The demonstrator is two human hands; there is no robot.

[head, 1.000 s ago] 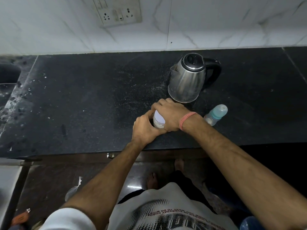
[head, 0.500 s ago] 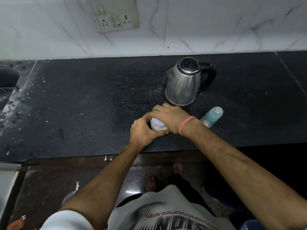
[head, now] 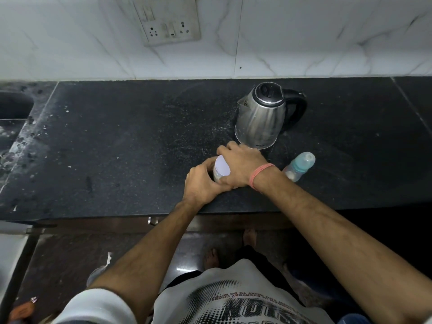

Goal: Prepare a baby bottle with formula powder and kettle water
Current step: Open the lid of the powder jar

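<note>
Black stone surface [head: 117,141]: left hand [head: 203,183] clamped round jar [head: 221,170] body, right hand [head: 243,164] clamped on its lid. Kettle [head: 259,118] base marking unreadable; baby bottle [head: 299,166] unlabelled.

A: Kettle [head: 259,120]: brushed steel, glossy; handle black plastic.
B: Counter [head: 117,148]: black speckled stone, dull, dusty. Wall [head: 304,38]: glossy marble-look tile.
A: Baby bottle [head: 298,169]: translucent plastic, teal cap. Jar [head: 221,170]: matt white lid.
</note>
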